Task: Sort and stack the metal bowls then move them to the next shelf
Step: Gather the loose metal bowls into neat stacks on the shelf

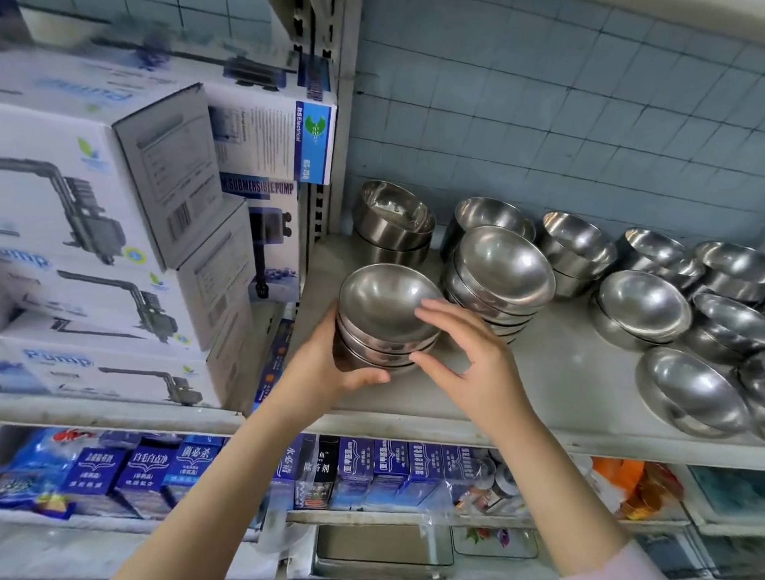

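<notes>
A short stack of nested metal bowls (pixel 382 309) stands at the left end of the grey shelf (pixel 556 376). My left hand (pixel 329 366) cups the stack's lower left side, thumb under its front edge. My right hand (pixel 469 359) hovers at the stack's right rim with fingers spread, fingertips touching or almost touching the top bowl. A taller tilted stack of bowls (pixel 499 277) leans just to the right. A deeper stack of two bowls (pixel 394 222) stands behind. Further bowl stacks (pixel 577 250) and loose bowls (pixel 692 391) fill the shelf's right part.
White pump boxes (pixel 111 234) crowd the neighbouring shelf on the left, beyond a slotted metal upright (pixel 334 156). Blue product boxes (pixel 145 468) and packets line the lower shelf. A blue tiled wall (pixel 554 122) backs the bowl shelf.
</notes>
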The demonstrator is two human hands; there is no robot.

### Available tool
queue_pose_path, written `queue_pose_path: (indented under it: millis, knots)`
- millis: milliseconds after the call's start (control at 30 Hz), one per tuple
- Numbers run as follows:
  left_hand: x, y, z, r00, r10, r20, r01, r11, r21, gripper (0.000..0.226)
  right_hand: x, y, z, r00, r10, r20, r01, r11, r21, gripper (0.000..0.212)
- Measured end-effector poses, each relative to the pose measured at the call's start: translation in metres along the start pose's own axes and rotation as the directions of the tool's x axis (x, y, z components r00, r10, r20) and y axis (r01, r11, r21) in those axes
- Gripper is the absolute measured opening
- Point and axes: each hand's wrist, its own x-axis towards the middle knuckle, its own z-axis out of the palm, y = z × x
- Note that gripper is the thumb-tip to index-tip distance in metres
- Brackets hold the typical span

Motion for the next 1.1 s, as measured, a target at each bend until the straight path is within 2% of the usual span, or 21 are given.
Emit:
queue_pose_path:
  millis: [67, 133, 233, 333, 433, 533, 600, 667, 733, 800, 833, 900, 933, 1000, 1100]
  knots:
    - [0.0, 0.002, 0.001, 0.999, -0.031, -0.029, 0.031, 0.999, 0.01, 0.096, -0.013, -0.002, 0.0, 0.99, 0.131, -0.047, -0.126, 0.987, 0.097, 0.05]
    - [-0.003, 0.004, 0.0, 0.998, -0.047, -0.052, 0.047, 0.999, 0.009, 0.09, -0.027, -0.005, 0.002, 0.948, 0.314, -0.044, -0.292, 0.918, 0.268, 0.055]
    - [-0.017, 0.01, -0.003, 0.998, -0.049, -0.044, 0.051, 0.998, 0.026, 0.093, -0.035, -0.012, -0.002, 0.865, 0.487, 0.123, -0.486, 0.751, 0.447, 0.056]
    - [-0.036, 0.02, -0.005, 0.999, -0.032, -0.028, 0.034, 0.998, 0.055, 0.095, -0.042, -0.013, -0.016, 0.849, 0.49, 0.197, -0.518, 0.702, 0.489, 0.044]
    - [-0.051, 0.034, 0.008, 0.999, -0.031, -0.037, 0.034, 0.997, 0.066, 0.096, -0.055, -0.005, -0.042, 0.856, 0.466, 0.223, -0.513, 0.715, 0.475, 0.035]
    - [-0.059, 0.041, 0.034, 0.999, -0.036, 0.005, 0.036, 0.998, 0.047, 0.103, -0.069, 0.006, -0.073, 0.851, 0.469, 0.236, -0.523, 0.714, 0.466, 0.043]
    - [-0.059, 0.047, 0.062, 0.999, -0.02, 0.032, 0.02, 1.0, 0.018, 0.106, -0.079, 0.018, -0.1, 0.841, 0.497, 0.213, -0.535, 0.708, 0.461, 0.038]
    - [-0.055, 0.058, 0.093, 0.999, 0.004, 0.046, -0.004, 1.0, 0.011, 0.108, -0.09, 0.032, -0.132, 0.819, 0.56, 0.123, -0.549, 0.704, 0.45, 0.023]
    - [-0.049, 0.072, 0.126, 0.997, 0.03, 0.064, -0.031, 0.999, 0.011, 0.109, -0.101, 0.053, -0.169, 0.801, 0.598, -0.005, -0.561, 0.754, 0.343, 0.021]
    - [-0.038, 0.086, 0.158, 0.996, 0.047, 0.072, -0.047, 0.999, 0.005, 0.107, -0.11, 0.079, -0.206, 0.798, 0.592, -0.116, -0.579, 0.805, 0.127, 0.024]
    - [-0.031, 0.091, 0.174, 0.996, 0.045, 0.072, -0.045, 0.999, -0.004, 0.104, -0.114, 0.093, -0.222, 0.802, 0.584, -0.122, -0.59, 0.807, -0.014, 0.029]
    - [-0.017, 0.097, 0.202, 0.997, 0.034, 0.069, -0.032, 0.999, -0.023, 0.095, -0.118, 0.118, -0.246, 0.813, 0.582, -0.027, -0.564, 0.774, -0.289, 0.04]
    - [-0.011, 0.097, 0.215, 0.997, 0.028, 0.067, -0.026, 0.999, -0.022, 0.092, -0.117, 0.125, -0.253, 0.801, 0.597, 0.044, -0.541, 0.754, -0.372, 0.042]
    - [0.0, 0.098, 0.236, 0.998, 0.007, 0.069, -0.006, 1.0, -0.016, 0.091, -0.115, 0.132, -0.263, 0.777, 0.61, 0.156, -0.512, 0.756, -0.408, 0.035]
    - [0.009, 0.096, 0.253, 0.998, -0.038, 0.056, 0.04, 0.999, -0.035, 0.096, -0.11, 0.136, -0.268, 0.821, 0.499, 0.277, -0.331, 0.812, -0.481, 0.023]
